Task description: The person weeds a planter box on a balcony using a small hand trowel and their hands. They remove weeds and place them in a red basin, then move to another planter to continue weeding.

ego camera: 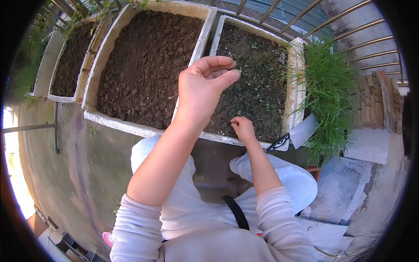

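Note:
My left hand [206, 85] is raised over the near left part of a white foam planter box [296, 88] of dark soil [255, 78] dotted with small green weeds. Its thumb and fingers are curled towards each other; whether something tiny is between them cannot be told. Low over the near part of the same box, my right hand [244, 128] has its fingertips drawn together, and what they may hold is too small to see. A kitchen cleaver [302, 131] with a black handle lies across the box's near right corner, right of my right hand.
To the left stand a larger foam box [88, 82] of loose brown soil and a narrower one [62, 98]. Tall grass-like plants [330, 95] grow at the right, beside stacked bricks [371, 101]. Metal railing bars [347, 13] run behind. Flat sheets [340, 186] lie at the lower right.

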{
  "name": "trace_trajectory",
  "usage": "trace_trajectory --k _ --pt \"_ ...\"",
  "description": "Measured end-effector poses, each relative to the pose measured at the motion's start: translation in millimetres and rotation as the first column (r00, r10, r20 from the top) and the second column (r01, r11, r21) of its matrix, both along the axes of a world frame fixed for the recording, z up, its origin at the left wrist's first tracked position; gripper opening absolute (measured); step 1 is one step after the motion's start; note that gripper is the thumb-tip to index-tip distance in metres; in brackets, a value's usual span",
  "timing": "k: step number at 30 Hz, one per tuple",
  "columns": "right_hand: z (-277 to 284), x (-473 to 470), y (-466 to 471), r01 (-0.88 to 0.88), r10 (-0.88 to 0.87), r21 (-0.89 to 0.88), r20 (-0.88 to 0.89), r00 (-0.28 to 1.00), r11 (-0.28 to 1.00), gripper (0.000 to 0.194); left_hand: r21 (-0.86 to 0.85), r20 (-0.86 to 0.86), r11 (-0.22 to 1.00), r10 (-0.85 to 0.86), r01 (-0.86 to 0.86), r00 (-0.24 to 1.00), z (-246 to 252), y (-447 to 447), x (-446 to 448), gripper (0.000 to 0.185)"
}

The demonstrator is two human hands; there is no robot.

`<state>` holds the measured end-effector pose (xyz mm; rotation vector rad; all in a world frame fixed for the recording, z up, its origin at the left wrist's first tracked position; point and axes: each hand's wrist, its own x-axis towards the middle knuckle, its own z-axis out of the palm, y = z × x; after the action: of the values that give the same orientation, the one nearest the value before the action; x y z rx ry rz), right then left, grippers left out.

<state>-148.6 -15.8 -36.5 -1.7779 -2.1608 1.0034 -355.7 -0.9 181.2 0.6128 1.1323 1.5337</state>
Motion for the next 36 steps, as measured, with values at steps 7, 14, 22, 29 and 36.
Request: trace_trajectory --k 7,14,22,29,36 --pt "-7.6 -10.8 13.2 -0.198 0.203 -0.049 0.176 0.963 0.979 0.013 0.068 0.141 0.998 -0.004 -0.006 0.99 -3.9 24.8 -7.4 0.022" --pt "-12.6 -6.1 9.5 -0.253 0.243 0.034 0.179 0.953 0.967 0.01 0.039 0.229 0.998 -0.065 0.057 0.971 -2.4 29.7 4.0 0.02" --pt "-17.5 -5.4 8.7 -0.004 0.003 -0.073 -0.007 1.0 0.997 0.009 0.034 0.364 0.998 -0.067 0.059 0.929 -1.5 27.2 1.4 0.017" --pt "-17.3 -24.5 1.4 -0.223 0.202 -0.05 -0.268 0.942 0.973 0.011 0.028 0.373 0.997 -0.076 0.07 0.925 -4.0 24.0 0.7 0.017" --pt "-22.2 -36.4 -3.3 -0.416 0.416 0.021 -0.031 0.909 0.909 0.009 0.046 0.378 0.996 -0.093 0.082 0.921 -4.5 27.0 5.3 0.016"
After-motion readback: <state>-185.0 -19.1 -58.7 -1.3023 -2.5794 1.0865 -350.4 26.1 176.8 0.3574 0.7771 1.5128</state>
